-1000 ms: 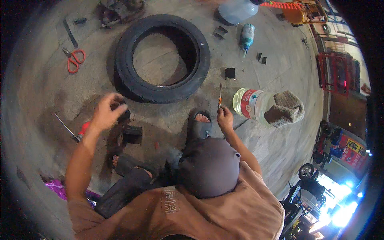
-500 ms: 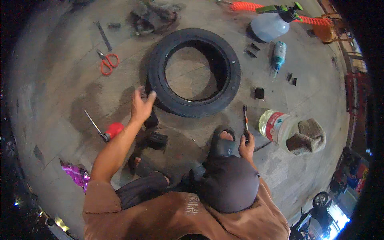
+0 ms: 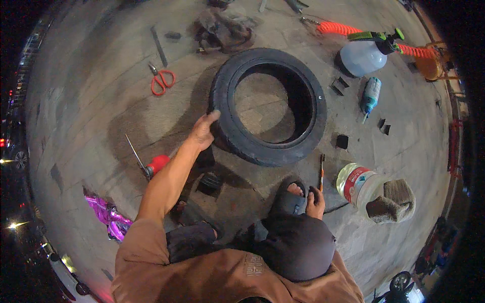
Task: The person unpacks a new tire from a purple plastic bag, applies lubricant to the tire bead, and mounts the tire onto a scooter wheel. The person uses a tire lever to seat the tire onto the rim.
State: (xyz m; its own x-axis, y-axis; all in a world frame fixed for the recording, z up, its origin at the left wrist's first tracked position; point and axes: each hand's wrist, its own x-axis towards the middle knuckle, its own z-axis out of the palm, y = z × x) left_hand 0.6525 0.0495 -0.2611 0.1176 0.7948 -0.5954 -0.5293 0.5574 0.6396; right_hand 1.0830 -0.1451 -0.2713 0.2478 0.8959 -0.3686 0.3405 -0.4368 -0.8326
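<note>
A black rubber tyre (image 3: 222, 121) lies flat on the floor ahead of me. My left hand (image 3: 203, 132) is at its near left edge, thumb over the sidewall and the other fingers partly hidden against the outer side. Low beside my right knee, my right hand (image 3: 316, 204) is closed around a slim brush (image 3: 322, 174) with an orange and dark handle, its head pointing away from me. To the right of that brush stands a clear jug of pale yellow liquid (image 3: 348, 182) with a red label, and a grey-brown cloth (image 3: 396, 199) lies over its near end.
Red-handled scissors (image 3: 162, 83), a dark flat strip (image 3: 159, 48) and a crumpled dark cloth (image 3: 225, 33) lie beyond. At right are a pump sprayer (image 3: 362, 58), a teal bottle (image 3: 371, 96) and small black pieces (image 3: 342, 141). A red-handled tool (image 3: 159, 163) and purple wrapper (image 3: 108, 217) lie left.
My left hand has gone from spread beside the tyre to holding its edge. The view has shifted, so the floor things sit lower and further right. The brush stays in my right hand.
</note>
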